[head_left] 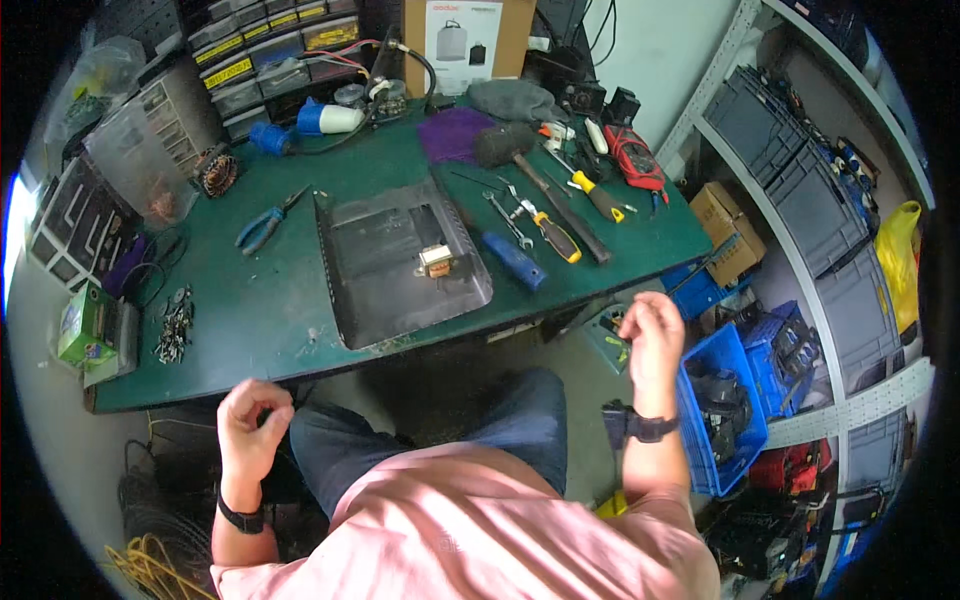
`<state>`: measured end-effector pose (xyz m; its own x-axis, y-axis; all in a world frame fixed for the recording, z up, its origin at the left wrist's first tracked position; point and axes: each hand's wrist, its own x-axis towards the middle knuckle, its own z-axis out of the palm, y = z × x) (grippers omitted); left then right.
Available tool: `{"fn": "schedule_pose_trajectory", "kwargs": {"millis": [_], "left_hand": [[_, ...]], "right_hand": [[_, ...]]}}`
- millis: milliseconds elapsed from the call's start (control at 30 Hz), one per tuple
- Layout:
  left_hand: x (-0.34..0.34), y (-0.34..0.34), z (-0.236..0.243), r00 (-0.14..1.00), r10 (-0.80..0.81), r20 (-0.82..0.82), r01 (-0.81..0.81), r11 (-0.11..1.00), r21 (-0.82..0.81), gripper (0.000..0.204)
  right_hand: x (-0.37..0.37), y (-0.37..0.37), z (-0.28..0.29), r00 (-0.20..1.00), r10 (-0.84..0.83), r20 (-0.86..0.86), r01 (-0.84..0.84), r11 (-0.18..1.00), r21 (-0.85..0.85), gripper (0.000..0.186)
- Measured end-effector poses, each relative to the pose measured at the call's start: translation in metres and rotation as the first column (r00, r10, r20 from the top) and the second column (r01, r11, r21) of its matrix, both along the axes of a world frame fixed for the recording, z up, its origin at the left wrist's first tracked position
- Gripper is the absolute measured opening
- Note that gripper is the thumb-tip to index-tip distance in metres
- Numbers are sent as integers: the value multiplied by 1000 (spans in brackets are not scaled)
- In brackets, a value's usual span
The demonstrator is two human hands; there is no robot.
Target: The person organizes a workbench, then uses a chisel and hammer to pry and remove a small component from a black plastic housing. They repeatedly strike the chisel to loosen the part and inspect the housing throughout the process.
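Green worktop (260, 310) carries a dark metal tray (390, 265) holding a small transformer (436, 261). Grey bins fill the shelving (800, 200) at right. Brown carton (466, 38) with a white label stands at rear. Left hand (250, 420) and right hand (652, 335) hover off the worktop edge, each grip loosely curled, empty.
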<state>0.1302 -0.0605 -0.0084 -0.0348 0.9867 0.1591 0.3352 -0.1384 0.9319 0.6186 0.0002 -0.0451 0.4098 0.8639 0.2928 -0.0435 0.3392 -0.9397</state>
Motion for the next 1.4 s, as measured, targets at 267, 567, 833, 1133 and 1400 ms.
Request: {"fn": "schedule_pose_trajectory", "kwargs": {"millis": [267,567,833,1133,1400], "left_hand": [[27,37,-6,977,152,-150,-116,967,227,13],[59,72,-10,891,174,-418,49,881,471,69],[73,92,-13,816,77,-572,211,883,420,74],[75,99,-24,810,52,-584,264,857,443,66],[80,98,-31,862,70,-503,187,877,443,63]], "right_hand": [[-44,32,5,884,100,457,-83,995,-57,19],[-111,52,53,598,135,790,-293,954,59,26],[-161,125,91,80,76,994,-545,838,-20,26],[-184,157,79,-272,292,917,-482,783,-392,29],[-181,149,64,-229,174,958,-521,809,-271,29]]}}
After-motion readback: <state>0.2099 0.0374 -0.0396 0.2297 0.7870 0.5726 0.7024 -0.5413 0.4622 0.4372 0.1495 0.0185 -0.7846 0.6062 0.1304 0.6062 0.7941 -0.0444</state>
